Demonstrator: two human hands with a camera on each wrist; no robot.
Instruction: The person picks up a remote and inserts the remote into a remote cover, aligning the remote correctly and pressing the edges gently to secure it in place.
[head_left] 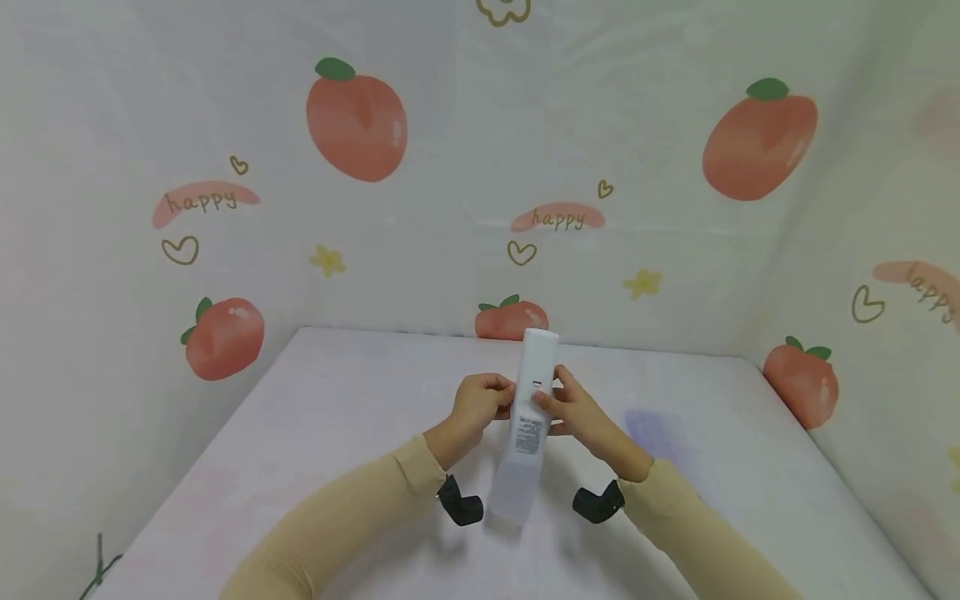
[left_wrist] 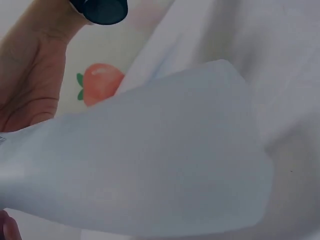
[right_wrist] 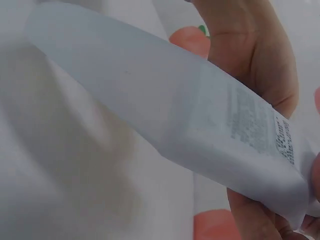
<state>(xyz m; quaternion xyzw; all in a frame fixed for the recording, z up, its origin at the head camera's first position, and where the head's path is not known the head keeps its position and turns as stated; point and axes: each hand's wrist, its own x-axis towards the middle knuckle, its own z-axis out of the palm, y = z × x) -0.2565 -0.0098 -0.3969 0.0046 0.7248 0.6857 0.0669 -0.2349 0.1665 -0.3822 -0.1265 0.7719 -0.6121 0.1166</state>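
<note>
A long white device (head_left: 527, 417) with a printed label on its face and a paler, wider end stands tilted over the table, that end pointing toward me. On its left side my left hand (head_left: 480, 406) holds the upper part with bent fingers. From the right my right hand (head_left: 581, 412) grips it, the thumb lying across the front near a small dark mark. The wide pale end of the device (left_wrist: 165, 155) fills much of the left wrist view. In the right wrist view the label of the device (right_wrist: 255, 120) shows between the hands.
The white table (head_left: 360, 400) runs back to a white curtain (head_left: 450, 167) printed with peaches, hearts and the word happy. A black wrist camera (head_left: 460, 502) sits by the left cuff and another black wrist camera (head_left: 598, 502) by the right. Shadows fall under the arms.
</note>
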